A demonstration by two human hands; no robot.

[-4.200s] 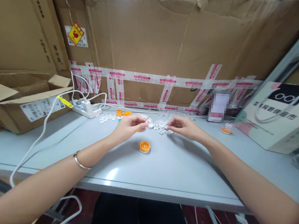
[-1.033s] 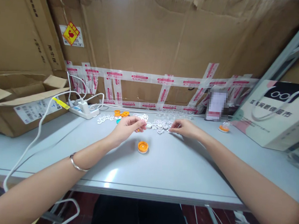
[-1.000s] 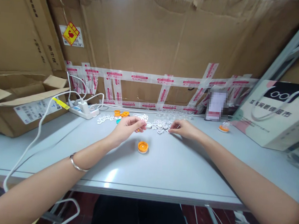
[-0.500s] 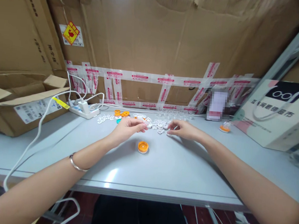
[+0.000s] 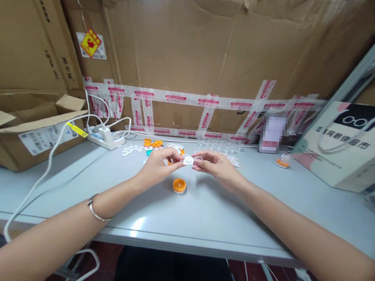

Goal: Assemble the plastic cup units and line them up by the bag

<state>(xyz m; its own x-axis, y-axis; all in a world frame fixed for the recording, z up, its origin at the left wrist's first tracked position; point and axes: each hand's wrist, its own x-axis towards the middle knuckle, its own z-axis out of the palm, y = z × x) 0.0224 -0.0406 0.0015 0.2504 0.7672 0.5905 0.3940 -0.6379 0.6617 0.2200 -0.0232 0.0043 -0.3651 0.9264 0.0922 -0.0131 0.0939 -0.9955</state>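
Observation:
Between finger and thumb, my left hand pinches a small round white plastic disc with a pattern of holes or marks. My right hand is closed at the fingertips on a small clear plastic piece, held right beside the disc; whether the two touch I cannot tell. Below the hands an orange round cap-like part with a white base sits on the grey table. Behind my left hand lie loose orange rings and a teal piece.
Small white parts lie at the left, near a power strip with cables. Several clear cups line the back. At right are an orange-based clear piece, a blurred phone and a white bag. Cardboard boxes stand behind.
My right hand has moved left and up from the pile of clear parts, bringing a clear piece to the white disc. My left hand stays nearly in place, its disc now tilted toward me.

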